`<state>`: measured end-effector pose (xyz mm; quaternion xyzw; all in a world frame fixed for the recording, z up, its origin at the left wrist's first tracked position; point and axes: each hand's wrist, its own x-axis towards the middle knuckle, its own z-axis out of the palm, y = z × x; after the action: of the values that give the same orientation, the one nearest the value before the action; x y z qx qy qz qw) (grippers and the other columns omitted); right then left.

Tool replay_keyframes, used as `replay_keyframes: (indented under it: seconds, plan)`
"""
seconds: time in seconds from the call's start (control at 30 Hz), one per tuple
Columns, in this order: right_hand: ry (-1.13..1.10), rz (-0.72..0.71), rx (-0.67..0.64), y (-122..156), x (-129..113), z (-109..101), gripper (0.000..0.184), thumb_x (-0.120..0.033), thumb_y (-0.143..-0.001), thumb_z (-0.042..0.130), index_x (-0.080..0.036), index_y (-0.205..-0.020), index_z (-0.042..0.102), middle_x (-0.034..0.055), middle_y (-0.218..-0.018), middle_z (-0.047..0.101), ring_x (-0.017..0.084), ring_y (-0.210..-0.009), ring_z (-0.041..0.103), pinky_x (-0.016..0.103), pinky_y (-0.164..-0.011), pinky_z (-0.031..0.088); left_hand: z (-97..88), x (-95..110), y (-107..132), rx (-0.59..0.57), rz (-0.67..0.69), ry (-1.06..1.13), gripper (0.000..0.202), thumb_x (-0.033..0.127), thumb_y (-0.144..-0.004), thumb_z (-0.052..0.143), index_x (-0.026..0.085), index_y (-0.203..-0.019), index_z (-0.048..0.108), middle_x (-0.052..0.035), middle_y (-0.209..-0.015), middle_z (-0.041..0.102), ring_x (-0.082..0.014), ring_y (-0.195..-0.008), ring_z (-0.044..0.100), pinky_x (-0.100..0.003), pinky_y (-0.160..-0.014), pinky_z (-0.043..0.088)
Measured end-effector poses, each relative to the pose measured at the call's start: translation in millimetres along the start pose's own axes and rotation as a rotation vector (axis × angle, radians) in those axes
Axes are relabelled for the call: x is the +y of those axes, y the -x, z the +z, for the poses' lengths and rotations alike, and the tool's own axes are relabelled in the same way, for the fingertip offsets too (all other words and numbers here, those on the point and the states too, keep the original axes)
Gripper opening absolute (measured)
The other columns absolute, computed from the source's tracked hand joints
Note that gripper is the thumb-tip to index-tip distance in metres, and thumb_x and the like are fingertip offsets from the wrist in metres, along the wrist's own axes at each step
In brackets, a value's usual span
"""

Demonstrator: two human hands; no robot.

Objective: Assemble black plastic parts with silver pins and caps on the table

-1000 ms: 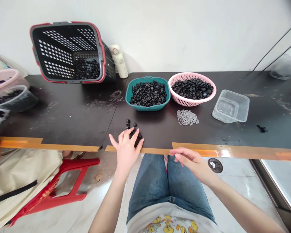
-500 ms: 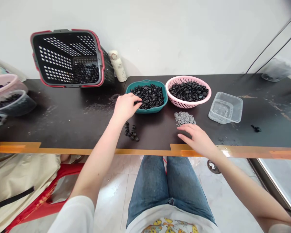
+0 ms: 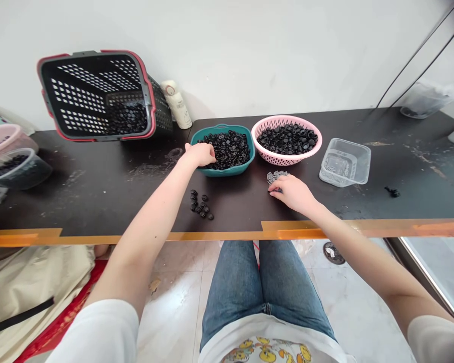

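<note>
My left hand (image 3: 200, 155) reaches over the rim of a teal plastic basket (image 3: 227, 172), its fingertips among the heaped black plastic caps (image 3: 229, 150). My right hand (image 3: 291, 192) rests on a small pile of grey metal pins (image 3: 275, 177) and hides part of it. Whether either hand grips anything is hidden by the fingers. A small group of loose black caps (image 3: 200, 205) lies on the dark tabletop (image 3: 98, 189) between my hands. A pink mesh basket (image 3: 285, 161) with more black caps stands right of the teal one.
A transparent plastic tub (image 3: 344, 162) stands right of the pink basket. A black-and-red perforated crate (image 3: 94, 96) leans against the wall beside a white bottle (image 3: 177, 104). A seated person's lap (image 3: 30, 287) is at lower left, beside a pink bowl (image 3: 3, 138).
My left hand has moved from the table edge into the teal basket, leaving the loose caps in a group. My right hand has moved from the table edge onto the metal pins.
</note>
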<state>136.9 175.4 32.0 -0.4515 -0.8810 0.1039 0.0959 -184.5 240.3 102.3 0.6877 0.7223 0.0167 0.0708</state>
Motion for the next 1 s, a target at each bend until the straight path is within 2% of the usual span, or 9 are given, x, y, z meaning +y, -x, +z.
replay_keyframes:
  seconds: [0.17,0.3,0.37,0.47,0.57,0.67,0.77,0.9,1.0]
  plan:
    - [-0.047,0.051,0.002,-3,2,-1,0.007,-0.021,-0.089,0.072,-0.021,-0.092,0.078,0.0055,-0.093,0.076,0.027,-0.093,0.065,0.037,-0.082,0.049,5.6,-3,8,0.084,0.057,0.061,0.011,0.027,-0.082,0.071,0.018,-0.078,0.068,-0.0077,-0.095,0.074,-0.032,-0.101,0.065,-0.055,-0.105,0.031]
    - [-0.057,0.056,-0.016,-5,2,-3,0.008,-0.016,-0.089,0.071,-0.02,-0.084,0.076,0.0056,-0.092,0.075,0.026,-0.091,0.065,0.036,-0.082,0.048,6.9,-2,18,0.166,0.091,0.092,0.007,0.025,-0.091,0.064,0.018,-0.092,0.066,-0.0063,-0.089,0.072,-0.028,-0.097,0.066,-0.051,-0.106,0.033]
    - [-0.06,0.045,-0.026,-5,2,-3,0.011,-0.014,-0.09,0.067,-0.019,-0.082,0.073,0.0061,-0.092,0.074,0.025,-0.091,0.065,0.035,-0.082,0.048,5.0,2,28,0.266,0.104,0.169,0.012,0.024,-0.093,0.06,0.017,-0.102,0.064,-0.007,-0.093,0.072,-0.0253,-0.094,0.066,-0.045,-0.102,0.039]
    - [-0.065,0.039,-0.022,-2,2,-4,0.01,-0.016,-0.094,0.063,-0.018,-0.087,0.071,0.007,-0.092,0.073,0.024,-0.091,0.065,0.034,-0.08,0.047,0.5,16,58,0.457,0.167,0.426,0.021,0.024,-0.092,0.061,0.016,-0.112,0.062,-0.0076,-0.103,0.071,-0.0204,-0.088,0.065,-0.033,-0.088,0.048]
    - [-0.064,0.047,-0.004,1,5,-5,0.005,-0.019,-0.093,0.065,-0.018,-0.093,0.07,0.008,-0.096,0.072,0.026,-0.094,0.064,0.036,-0.082,0.048,0.8,34,103,0.533,0.284,0.617,0.017,0.03,-0.093,0.061,0.018,-0.105,0.066,-0.0049,-0.104,0.071,-0.0179,-0.089,0.064,-0.03,-0.086,0.049]
    - [-0.069,0.042,-0.007,4,9,-4,0.003,-0.021,-0.09,0.069,-0.019,-0.09,0.071,0.0075,-0.095,0.071,0.026,-0.094,0.063,0.037,-0.084,0.048,16.1,49,152,0.416,0.345,0.835,0.017,0.037,-0.093,0.064,0.02,-0.091,0.065,-0.0023,-0.091,0.069,-0.0175,-0.085,0.064,-0.03,-0.084,0.051]
    - [-0.081,0.036,-0.015,4,10,-2,0.007,-0.019,-0.09,0.066,-0.019,-0.085,0.071,0.0075,-0.091,0.07,0.026,-0.091,0.063,0.036,-0.083,0.047,47.8,60,186,0.194,0.266,1.069,0.018,0.04,-0.093,0.065,0.022,-0.093,0.064,-0.0026,-0.086,0.069,-0.018,-0.082,0.066,-0.031,-0.08,0.053]
    - [-0.107,0.074,0.013,7,8,-1,0.013,-0.015,-0.094,0.057,-0.018,-0.086,0.067,0.0098,-0.094,0.071,0.027,-0.093,0.063,0.036,-0.082,0.047,93.2,73,205,0.128,0.114,1.274,0.018,0.036,-0.087,0.073,0.022,-0.095,0.065,-0.0037,-0.09,0.07,-0.0181,-0.088,0.068,-0.031,-0.085,0.054]
    - [-0.142,0.143,0.054,15,6,-5,0.013,-0.017,-0.097,0.052,-0.019,-0.095,0.065,0.0074,-0.09,0.072,0.024,-0.081,0.064,0.035,-0.074,0.047,111.7,84,213,0.114,0.046,1.421,0.023,0.032,-0.083,0.078,0.022,-0.1,0.067,-0.0033,-0.093,0.072,-0.0157,-0.086,0.068,-0.029,-0.085,0.054]
